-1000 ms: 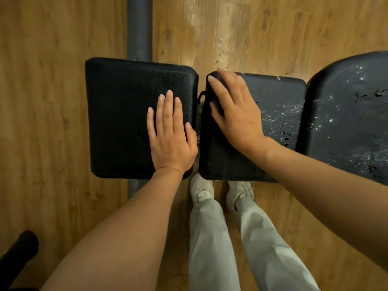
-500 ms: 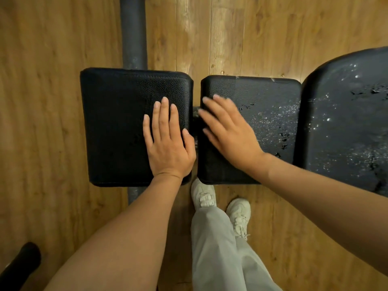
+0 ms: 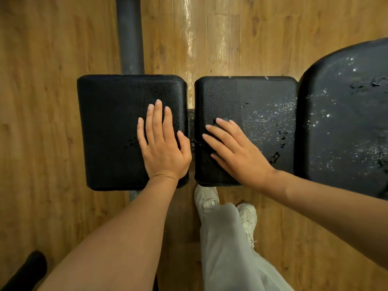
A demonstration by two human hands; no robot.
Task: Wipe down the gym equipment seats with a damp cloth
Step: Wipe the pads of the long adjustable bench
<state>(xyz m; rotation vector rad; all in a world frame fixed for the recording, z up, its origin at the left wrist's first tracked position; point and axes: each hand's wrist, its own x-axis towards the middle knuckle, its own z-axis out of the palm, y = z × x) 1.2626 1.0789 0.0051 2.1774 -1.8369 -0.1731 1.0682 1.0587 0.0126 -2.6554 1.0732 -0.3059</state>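
- Since the earlier frames, the right hand [image 3: 241,150] has slid from the far left corner of the middle pad [image 3: 260,101] toward that pad's near left part; the left hand [image 3: 162,147] lies on the left pad [image 3: 111,122] as before.
- Count: three black pads in a row, left pad, middle pad and a larger right pad [image 3: 346,122]; two hands; two white shoes [image 3: 206,199]; one dark frame tube [image 3: 130,34] running away over the wood floor [image 3: 42,101].
- Cloth [image 3: 223,120]: only a small dark corner shows past the right fingertips [image 3: 219,120], with a dark strand at the pad's left edge. Most of it is hidden under the hand, so its long axis and direction cannot be told.
- Cloth location: on the middle pad, near its left edge, beneath the right fingers.
- Right hand: fingers straight and spread, pointing far-left, pressing flat on the cloth; nothing is grasped.
- Left hand: flat on the right part of the left pad, fingers straight and together, pointing away, holding nothing; thumb near the pad's right edge.
- Water droplets lie over the right half of the middle pad and across the right pad.
- Left and middle pads are apart, a metal bracket [image 3: 191,120] showing in the gap.
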